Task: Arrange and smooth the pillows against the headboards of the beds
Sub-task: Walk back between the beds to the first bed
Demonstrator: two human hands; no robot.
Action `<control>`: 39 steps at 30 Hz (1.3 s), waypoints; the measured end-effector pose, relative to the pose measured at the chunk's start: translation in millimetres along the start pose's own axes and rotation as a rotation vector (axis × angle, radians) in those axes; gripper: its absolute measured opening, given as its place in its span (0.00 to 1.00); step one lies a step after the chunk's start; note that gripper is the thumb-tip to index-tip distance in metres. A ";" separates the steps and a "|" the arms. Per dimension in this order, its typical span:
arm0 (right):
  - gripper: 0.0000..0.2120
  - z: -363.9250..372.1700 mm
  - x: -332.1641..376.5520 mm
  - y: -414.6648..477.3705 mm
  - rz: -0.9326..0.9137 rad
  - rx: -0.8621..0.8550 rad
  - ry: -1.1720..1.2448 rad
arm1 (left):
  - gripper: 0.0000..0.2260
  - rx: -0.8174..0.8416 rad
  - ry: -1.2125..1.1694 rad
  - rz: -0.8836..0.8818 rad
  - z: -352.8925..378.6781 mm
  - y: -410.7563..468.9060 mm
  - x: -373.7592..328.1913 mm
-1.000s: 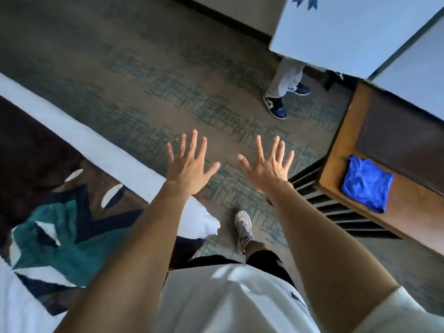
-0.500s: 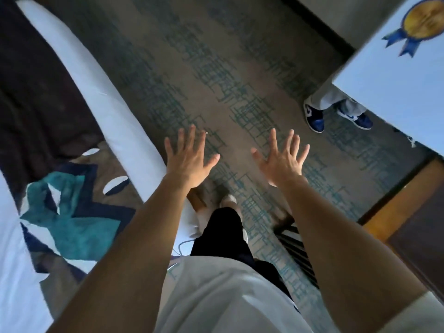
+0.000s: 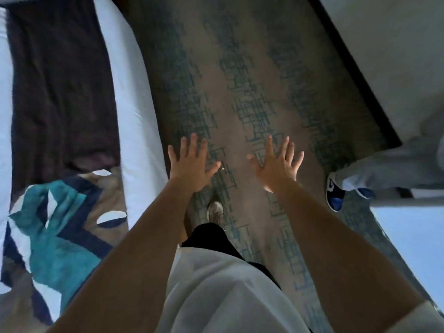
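Both hands, left hand (image 3: 189,164) and right hand (image 3: 276,167), hang released and empty over the carpet (image 3: 252,80) beside the bed (image 3: 134,104); no pillows show, so hasty steps risk tripping.

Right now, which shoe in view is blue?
The blue shoe at right, on another person's foot under grey trousers. The wearer's own shoe, between the outstretched arms, is whitish-grey.

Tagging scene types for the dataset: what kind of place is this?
Likely a hotel room: a white-sheeted bed with a dark runner and patterned throw, plus wall-to-wall patterned carpet. No pillows in view.
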State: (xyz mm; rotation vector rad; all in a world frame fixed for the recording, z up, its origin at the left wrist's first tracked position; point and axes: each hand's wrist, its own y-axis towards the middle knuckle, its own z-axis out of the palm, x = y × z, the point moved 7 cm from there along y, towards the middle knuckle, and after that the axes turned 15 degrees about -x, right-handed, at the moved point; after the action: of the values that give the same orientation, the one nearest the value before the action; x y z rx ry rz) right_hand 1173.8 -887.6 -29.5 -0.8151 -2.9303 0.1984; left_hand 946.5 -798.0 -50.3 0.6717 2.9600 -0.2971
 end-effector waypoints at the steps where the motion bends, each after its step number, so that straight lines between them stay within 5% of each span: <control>1: 0.42 -4.0 6.6 19.7 -0.011 -0.006 0.011 | 0.39 -0.004 -0.002 -0.009 -6.2 16.0 1.6; 25: 0.46 -77.0 64.9 439.3 -0.437 -0.011 -0.062 | 0.37 -0.021 -0.038 -0.407 -88.4 321.2 -17.7; 39: 0.43 -113.6 248.2 622.8 -0.539 -0.034 -0.084 | 0.38 -0.131 -0.035 -0.489 -142.3 502.8 130.2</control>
State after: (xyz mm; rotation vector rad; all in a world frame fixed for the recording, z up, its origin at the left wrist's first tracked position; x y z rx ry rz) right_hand 1292.0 -218.7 3.0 0.0005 -3.1023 0.1394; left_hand 1041.8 -269.3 -13.1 -0.0800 3.0336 -0.1404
